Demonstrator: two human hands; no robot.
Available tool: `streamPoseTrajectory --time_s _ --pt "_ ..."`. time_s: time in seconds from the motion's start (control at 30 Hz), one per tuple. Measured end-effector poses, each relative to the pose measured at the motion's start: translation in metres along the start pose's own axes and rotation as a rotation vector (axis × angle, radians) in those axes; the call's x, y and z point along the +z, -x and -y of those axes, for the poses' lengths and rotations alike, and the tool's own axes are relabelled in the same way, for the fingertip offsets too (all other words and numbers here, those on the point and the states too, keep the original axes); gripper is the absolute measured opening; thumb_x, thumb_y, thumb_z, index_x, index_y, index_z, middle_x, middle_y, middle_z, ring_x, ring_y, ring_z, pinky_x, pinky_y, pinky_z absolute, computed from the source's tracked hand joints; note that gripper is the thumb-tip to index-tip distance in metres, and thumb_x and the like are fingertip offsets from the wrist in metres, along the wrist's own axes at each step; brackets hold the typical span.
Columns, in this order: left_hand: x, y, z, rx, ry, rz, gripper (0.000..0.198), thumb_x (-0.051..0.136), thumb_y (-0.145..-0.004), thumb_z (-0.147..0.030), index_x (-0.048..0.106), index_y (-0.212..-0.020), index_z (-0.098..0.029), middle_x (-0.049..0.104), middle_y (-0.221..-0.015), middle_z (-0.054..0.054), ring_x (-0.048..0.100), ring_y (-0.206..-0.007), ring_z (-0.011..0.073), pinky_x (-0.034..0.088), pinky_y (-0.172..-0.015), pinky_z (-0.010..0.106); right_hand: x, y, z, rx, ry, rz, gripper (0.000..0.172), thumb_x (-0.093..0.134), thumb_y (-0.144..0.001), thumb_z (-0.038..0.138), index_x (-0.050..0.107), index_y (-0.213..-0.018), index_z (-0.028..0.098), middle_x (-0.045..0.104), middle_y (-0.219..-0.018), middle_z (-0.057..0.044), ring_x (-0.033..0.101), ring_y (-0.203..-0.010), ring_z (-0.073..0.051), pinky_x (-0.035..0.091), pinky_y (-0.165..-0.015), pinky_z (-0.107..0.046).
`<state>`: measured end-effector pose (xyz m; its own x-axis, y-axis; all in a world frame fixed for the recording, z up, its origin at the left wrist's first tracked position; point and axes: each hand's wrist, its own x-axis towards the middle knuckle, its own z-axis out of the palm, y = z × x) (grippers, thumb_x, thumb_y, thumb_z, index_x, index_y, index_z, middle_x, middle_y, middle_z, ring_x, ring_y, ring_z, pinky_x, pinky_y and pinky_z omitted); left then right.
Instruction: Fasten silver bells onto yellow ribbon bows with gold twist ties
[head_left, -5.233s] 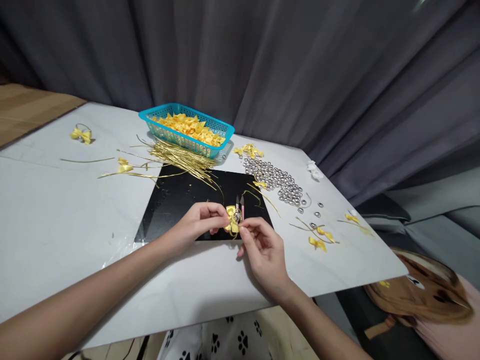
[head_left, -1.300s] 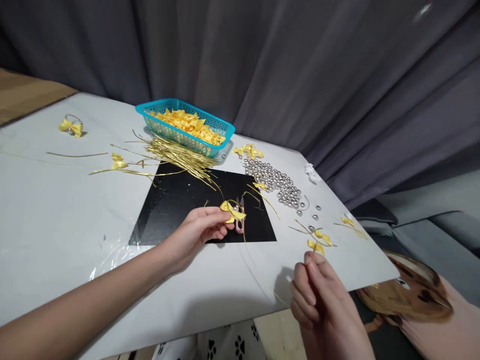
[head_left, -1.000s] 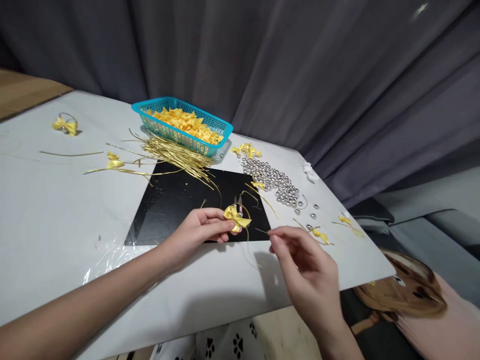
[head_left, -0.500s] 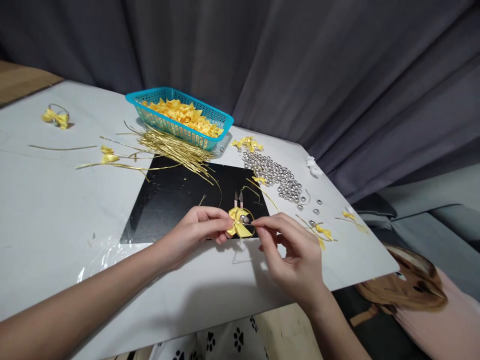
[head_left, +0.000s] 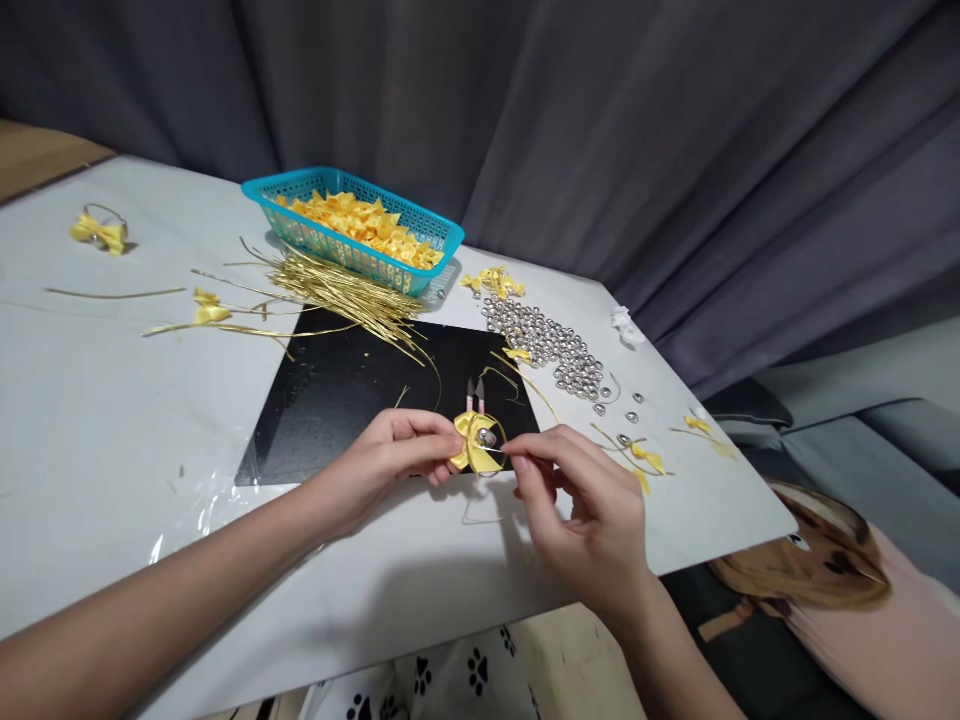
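My left hand (head_left: 409,448) pinches the left side of a yellow ribbon bow (head_left: 468,440) over the front edge of a black board (head_left: 337,390). A silvery bead (head_left: 486,437) sits at the bow, and a loop of gold wire curves around its right side. With thumb and forefinger closed, my right hand (head_left: 585,490) grips a thin wire end (head_left: 491,448) that runs to the bow. Just behind the bow lie small snips (head_left: 475,392), blades pointing away; their handles are partly hidden.
A turquoise basket (head_left: 259,190) of yellow bows stands at the back, beside a bundle of gold wires (head_left: 345,295). Silvery beads (head_left: 555,345) spread to the right. One finished-looking bow with a ring (head_left: 101,232) lies far left. The white table's (head_left: 757,510) edge runs along the right.
The view has shifted slightly, so things sit a little farther left. Both hands keep hold of the bow and wire in nearly the same pose.
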<state>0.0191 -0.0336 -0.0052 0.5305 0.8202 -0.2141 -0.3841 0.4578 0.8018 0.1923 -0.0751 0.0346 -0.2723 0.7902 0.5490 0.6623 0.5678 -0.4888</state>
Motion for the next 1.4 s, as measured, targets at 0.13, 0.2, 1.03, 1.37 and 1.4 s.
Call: streamPoseTrajectory --time_s 0.13,0.2,1.03,1.37,1.4 --pt "0.0004 0.0000 -0.0008 -0.002 0.009 -0.001 0.012 0.072 -0.066 -0.023 0.068 -0.062 -0.012 0.059 -0.058 -0.001 0.048 -0.051 0.0040 0.037 -0.051 0.015 -0.0002 0.0004 0.0006 -0.008 0.004 -0.005 0.015 0.049 -0.080 0.002 0.061 -0.084 0.011 0.053 -0.065 -0.001 0.048 -0.053 -0.008 0.039 -0.046 -0.019" --pt "0.0007 0.0001 -0.0012 -0.002 0.017 -0.007 0.012 0.072 -0.065 -0.022 0.067 -0.061 -0.012 0.059 -0.057 -0.001 0.048 -0.050 0.0040 0.037 -0.050 0.015 0.0003 0.0007 0.0011 -0.019 0.007 -0.011 0.015 0.049 -0.080 0.002 0.061 -0.084 0.011 0.053 -0.065 -0.001 0.047 -0.052 -0.007 0.039 -0.046 -0.019" --pt "-0.0002 0.0006 -0.0002 -0.020 0.000 -0.010 0.013 0.073 -0.065 -0.023 0.068 -0.061 -0.012 0.058 -0.057 0.000 0.047 -0.050 0.0041 0.037 -0.050 0.015 -0.0027 0.0016 0.0025 -0.047 0.035 0.023 0.017 0.049 -0.078 -0.001 0.060 -0.084 0.010 0.054 -0.066 -0.002 0.043 -0.053 -0.007 0.039 -0.049 -0.020" --pt "-0.0005 0.0011 -0.0002 -0.011 0.023 -0.009 0.012 0.072 -0.066 -0.023 0.067 -0.062 -0.012 0.059 -0.058 0.000 0.047 -0.050 0.0046 0.038 -0.050 0.015 0.0023 0.0030 0.0030 -0.057 0.047 -0.020 0.017 0.051 -0.079 0.001 0.062 -0.086 0.011 0.061 -0.071 -0.004 0.050 -0.053 -0.009 0.042 -0.047 -0.021" --pt "-0.0002 0.0010 -0.0005 -0.011 0.024 -0.008 0.012 0.072 -0.066 -0.023 0.067 -0.062 -0.012 0.059 -0.058 0.000 0.047 -0.050 0.0046 0.037 -0.050 0.015 0.0027 0.0035 0.0030 -0.058 0.045 -0.028 0.017 0.052 -0.079 0.001 0.062 -0.087 0.012 0.062 -0.070 -0.004 0.050 -0.052 -0.009 0.042 -0.047 -0.022"
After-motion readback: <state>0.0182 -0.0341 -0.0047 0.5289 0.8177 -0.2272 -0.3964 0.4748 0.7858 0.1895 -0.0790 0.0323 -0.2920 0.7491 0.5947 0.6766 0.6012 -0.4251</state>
